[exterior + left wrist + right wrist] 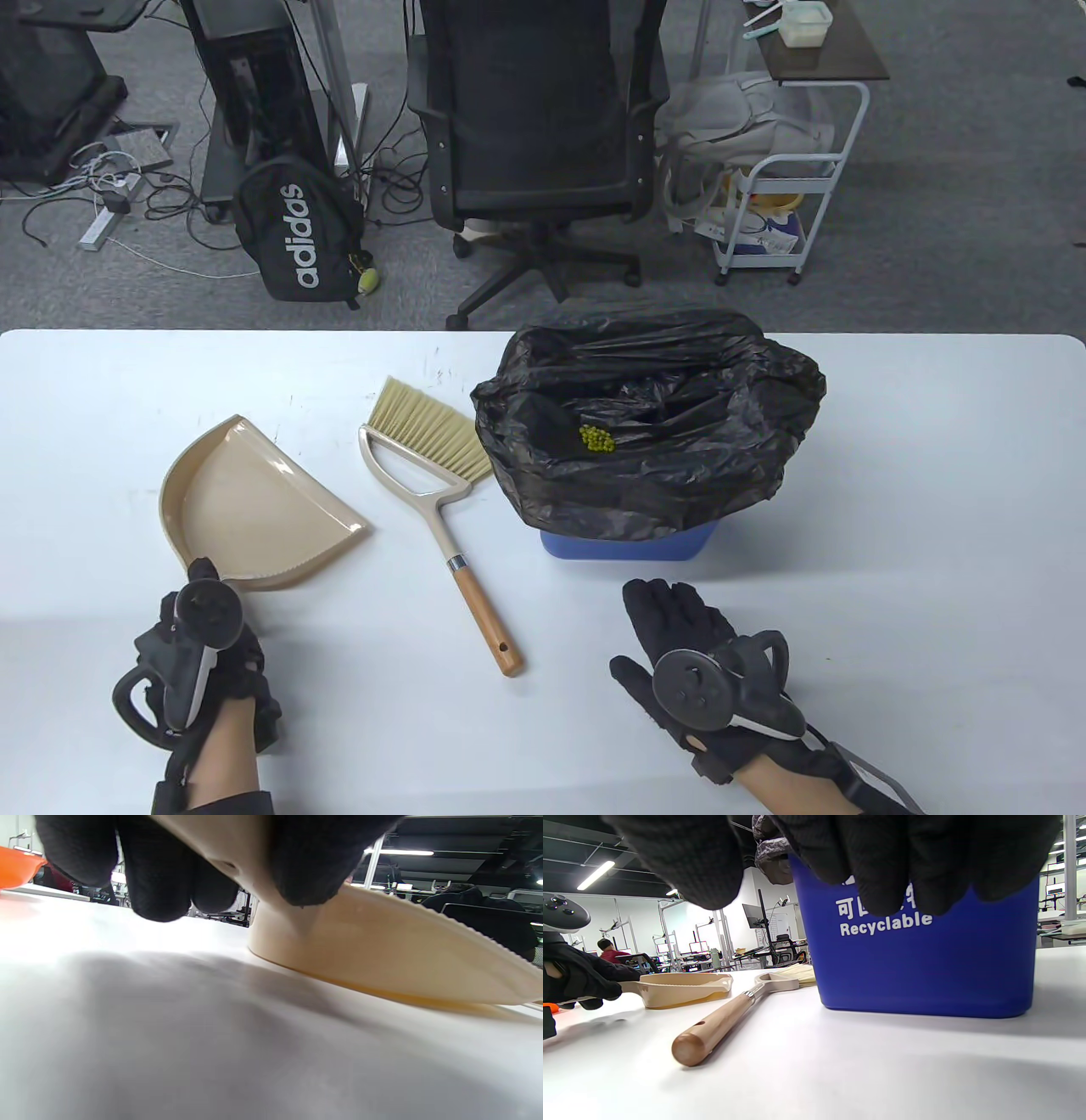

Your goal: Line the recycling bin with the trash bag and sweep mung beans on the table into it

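Observation:
The blue recycling bin [628,543] stands at the table's middle right, lined with a black trash bag [653,424]. A small heap of green mung beans [596,438] lies inside the bag. The beige dustpan [246,501] lies flat at the left. My left hand [204,586] grips its handle, fingers [161,878] and thumb curled round it. The brush [433,484] lies between dustpan and bin, with its wooden handle [721,1018] pointing toward me. My right hand [657,620] rests open on the table just in front of the bin [925,963], holding nothing.
Beyond the table's far edge stand a black office chair [534,110], a black backpack [297,229] and a white cart [780,204]. An orange object [17,866] shows at the far left in the left wrist view.

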Motion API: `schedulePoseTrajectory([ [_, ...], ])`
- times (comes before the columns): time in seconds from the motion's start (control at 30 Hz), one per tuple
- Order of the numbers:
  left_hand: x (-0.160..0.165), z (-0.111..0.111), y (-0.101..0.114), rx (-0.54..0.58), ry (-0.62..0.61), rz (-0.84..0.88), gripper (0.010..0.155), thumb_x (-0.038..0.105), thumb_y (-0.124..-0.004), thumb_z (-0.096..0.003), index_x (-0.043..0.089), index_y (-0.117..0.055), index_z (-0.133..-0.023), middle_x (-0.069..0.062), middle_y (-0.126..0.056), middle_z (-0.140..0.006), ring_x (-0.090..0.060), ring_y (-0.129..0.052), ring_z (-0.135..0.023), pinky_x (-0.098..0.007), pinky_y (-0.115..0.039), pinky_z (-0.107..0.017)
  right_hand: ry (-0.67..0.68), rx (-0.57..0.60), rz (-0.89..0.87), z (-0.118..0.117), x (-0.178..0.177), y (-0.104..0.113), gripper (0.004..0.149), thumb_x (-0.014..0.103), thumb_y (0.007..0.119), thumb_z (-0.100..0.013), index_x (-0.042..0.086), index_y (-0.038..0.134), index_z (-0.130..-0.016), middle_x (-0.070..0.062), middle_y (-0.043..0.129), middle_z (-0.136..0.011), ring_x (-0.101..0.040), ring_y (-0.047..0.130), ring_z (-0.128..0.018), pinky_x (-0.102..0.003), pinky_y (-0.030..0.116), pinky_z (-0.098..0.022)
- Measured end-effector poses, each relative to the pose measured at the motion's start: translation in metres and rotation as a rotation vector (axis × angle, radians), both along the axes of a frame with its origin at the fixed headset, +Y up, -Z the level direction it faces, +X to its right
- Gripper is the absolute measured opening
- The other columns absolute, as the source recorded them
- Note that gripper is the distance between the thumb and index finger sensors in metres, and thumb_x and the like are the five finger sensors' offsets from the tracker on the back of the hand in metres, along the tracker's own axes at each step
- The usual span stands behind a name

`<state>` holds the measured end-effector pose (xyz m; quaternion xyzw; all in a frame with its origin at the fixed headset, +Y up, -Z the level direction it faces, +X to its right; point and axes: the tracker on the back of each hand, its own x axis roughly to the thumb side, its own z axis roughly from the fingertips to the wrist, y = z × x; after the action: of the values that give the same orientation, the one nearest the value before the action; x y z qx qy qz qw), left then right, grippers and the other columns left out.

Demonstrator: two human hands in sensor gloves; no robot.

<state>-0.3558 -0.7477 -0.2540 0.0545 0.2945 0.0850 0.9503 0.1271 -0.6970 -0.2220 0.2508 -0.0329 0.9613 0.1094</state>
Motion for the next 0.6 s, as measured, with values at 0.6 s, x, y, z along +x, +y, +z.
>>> schedulePoseTrajectory([
  [0.6, 0.104, 0.016, 0.049, 0.179, -0.469, -0.145, 0.075, 0.046, -0.083, -0.05, 0.01, -0.066, -0.114, -0.033, -0.063, -0.115, -0.071, -0.056, -0.099, -0.081, -0.052, -0.066, -0.078, -0.009, -0.006, -0.015, 0.017, -0.003, 0.081, 0.047, 0.075, -0.051, -0.008, 0.058, -0.109, -0.04, 0.072, -0.098, -0.066, 0.074, -0.086, -0.071, 0.069, -0.055],
])
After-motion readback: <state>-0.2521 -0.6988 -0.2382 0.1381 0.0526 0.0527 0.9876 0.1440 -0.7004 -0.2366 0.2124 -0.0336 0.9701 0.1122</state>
